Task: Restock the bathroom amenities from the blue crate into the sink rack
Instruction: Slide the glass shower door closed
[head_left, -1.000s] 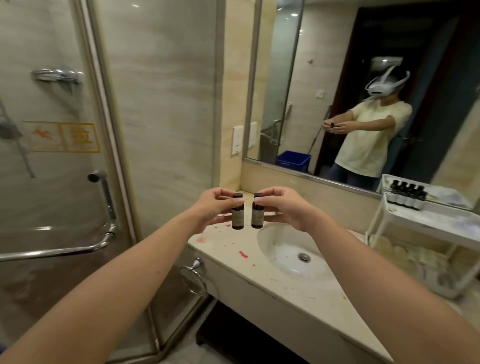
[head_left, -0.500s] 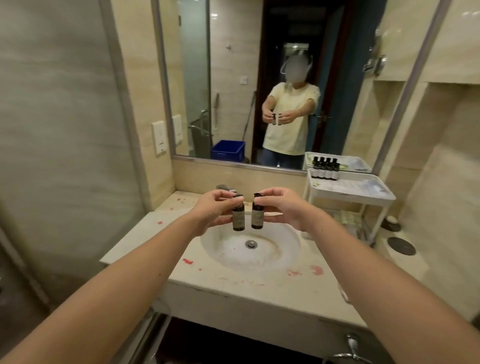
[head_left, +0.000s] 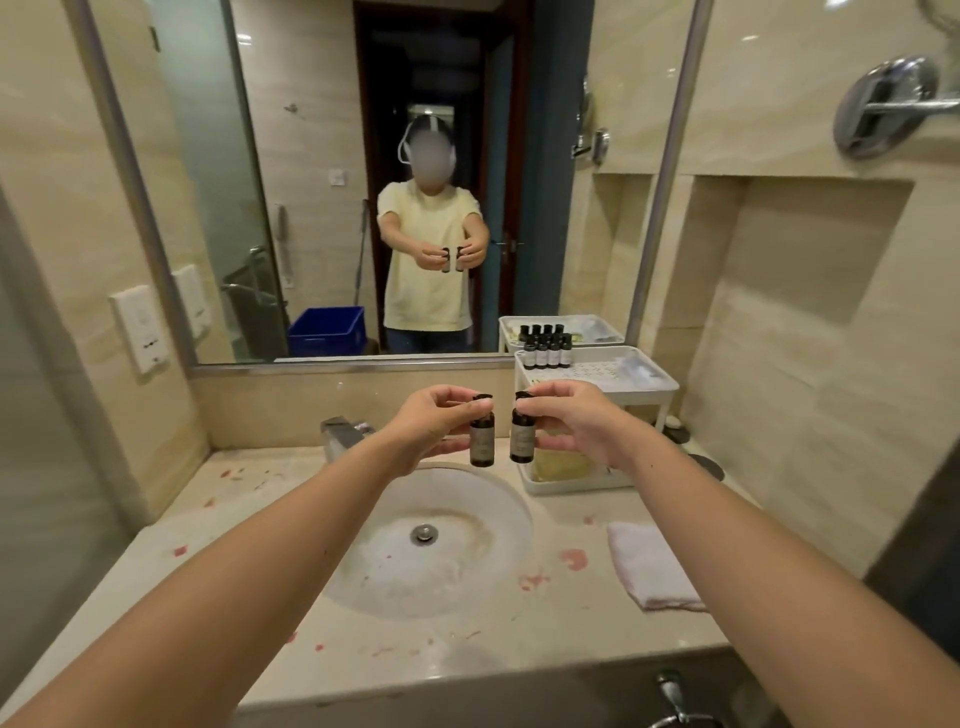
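Two small dark bottles hang upright over the sink basin (head_left: 457, 571), side by side w/ a slim gap: left hand (head_left: 431, 421) pinches the left bottle (head_left: 482, 440) betw. thumb & curled fingers, right hand (head_left: 576, 422) pinches the right bottle (head_left: 522, 436) likewise, just in front of the white two-tier sink rack (head_left: 652, 395) at the back right of the desk (head_left: 561, 623). Rack's top tier holds a cluster of like bottles (head_left: 546, 354) at its left end; blue crate (head_left: 326, 330) shows only in the mirror (head_left: 311, 156), on the floor behind the person.
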